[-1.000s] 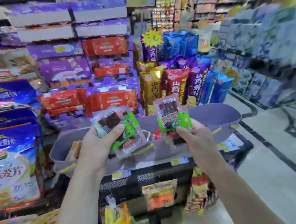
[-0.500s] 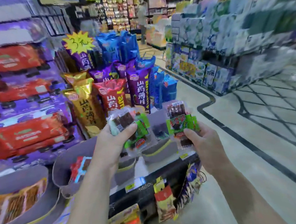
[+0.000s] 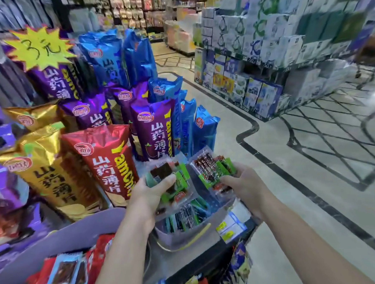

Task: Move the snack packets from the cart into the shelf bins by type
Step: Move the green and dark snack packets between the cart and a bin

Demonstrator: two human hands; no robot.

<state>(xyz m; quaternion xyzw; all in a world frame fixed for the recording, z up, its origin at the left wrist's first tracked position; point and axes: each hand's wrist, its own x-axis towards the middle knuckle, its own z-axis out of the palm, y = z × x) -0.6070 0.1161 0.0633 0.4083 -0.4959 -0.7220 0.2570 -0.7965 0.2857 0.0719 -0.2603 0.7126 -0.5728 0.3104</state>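
Both hands loaded. My left hand [image 3: 149, 192] grips a fanned stack of green packets [image 3: 173, 181], thumb on top, fingers underneath. My right hand [image 3: 246, 185] pinches a second bunch of green packets [image 3: 214, 168] by the lower edge, thumb across the front.

Both bunches hang just above the small bin [image 3: 187, 231] right below my hands. It already holds similar green and dark packets, so I judge this is the matching bin.

Handling, as a guess: light, thin film with a clear window, soft and floppy, slick surface. Stacks will slide apart if the grip loosens, so I'd hold flat across the whole stack, not by one corner. Contents look like flat dark strips, probably not fragile. Dropping from low height should be fine.

Best hold: thumb on top face, fingers under, near the middle of the stack.

A bigger bin [image 3: 63, 237] sits below my left forearm, with red packets [image 3: 59, 276] in it. Wrong type, keep the green ones out. Tall chip bags [image 3: 105, 165] stand just beyond my left hand.

Cart not in view.
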